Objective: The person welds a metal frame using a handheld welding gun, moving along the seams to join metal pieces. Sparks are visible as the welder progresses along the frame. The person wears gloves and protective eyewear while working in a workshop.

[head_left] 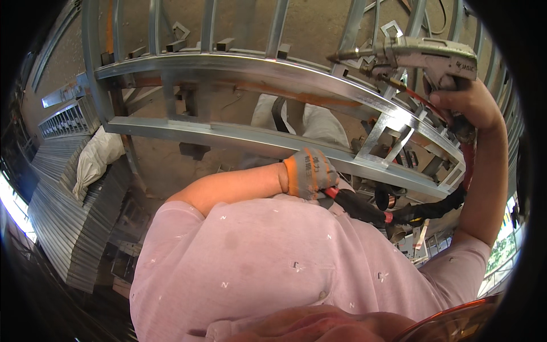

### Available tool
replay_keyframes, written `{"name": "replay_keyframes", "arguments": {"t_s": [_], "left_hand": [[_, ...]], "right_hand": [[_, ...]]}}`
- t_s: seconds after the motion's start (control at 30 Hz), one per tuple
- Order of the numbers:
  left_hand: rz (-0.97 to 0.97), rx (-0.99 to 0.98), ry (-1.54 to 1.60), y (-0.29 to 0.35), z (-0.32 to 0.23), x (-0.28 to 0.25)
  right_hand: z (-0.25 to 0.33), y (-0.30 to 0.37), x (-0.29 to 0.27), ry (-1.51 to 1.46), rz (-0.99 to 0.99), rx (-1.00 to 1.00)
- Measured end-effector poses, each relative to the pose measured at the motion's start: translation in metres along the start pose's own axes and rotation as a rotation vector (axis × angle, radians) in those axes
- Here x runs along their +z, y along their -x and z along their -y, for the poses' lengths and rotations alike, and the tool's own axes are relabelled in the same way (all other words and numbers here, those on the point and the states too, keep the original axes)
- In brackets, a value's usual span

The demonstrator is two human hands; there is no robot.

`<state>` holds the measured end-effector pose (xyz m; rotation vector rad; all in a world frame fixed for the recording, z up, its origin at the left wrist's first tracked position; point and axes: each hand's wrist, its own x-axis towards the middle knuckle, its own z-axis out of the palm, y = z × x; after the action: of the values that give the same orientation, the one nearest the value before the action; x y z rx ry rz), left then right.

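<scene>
My bare right hand (476,105) is closed around the grip of a silver-grey handheld welding gun (433,54), raised at the upper right. Its narrow nozzle points left, over a shiny metal frame (245,64) of square tubes. A red hose and a thick black cable run down from the grip. In front of my chest, my left hand (311,174) wears a grey and orange glove and is closed on the black-sleeved cable (359,206), just beside a red band. The glove's fingers are partly hidden. Right behind that hand lies the near rail (228,137) of the frame.
Corrugated metal sheets (57,211) are stacked at the left, with a white sack (98,159) on them. Upright tubes rise from the frame's far side. Under it are white-covered shapes (322,122) and dark tools. A wire spool (386,198) sits at the lower right.
</scene>
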<state>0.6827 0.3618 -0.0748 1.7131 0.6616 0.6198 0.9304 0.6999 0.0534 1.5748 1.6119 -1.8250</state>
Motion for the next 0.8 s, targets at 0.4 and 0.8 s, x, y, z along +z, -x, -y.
{"name": "replay_keyframes", "arguments": {"t_s": [0.4, 0.8], "left_hand": [[0.100, -0.016, 0.001, -0.060, -0.005, 0.054], [0.090, -0.053, -0.111, -0.063, -0.014, 0.049]], "right_hand": [[-0.025, -0.012, -0.023, 0.146, 0.174, -0.009], [-0.021, -0.034, -0.020, 0.164, 0.249, 0.042]]}}
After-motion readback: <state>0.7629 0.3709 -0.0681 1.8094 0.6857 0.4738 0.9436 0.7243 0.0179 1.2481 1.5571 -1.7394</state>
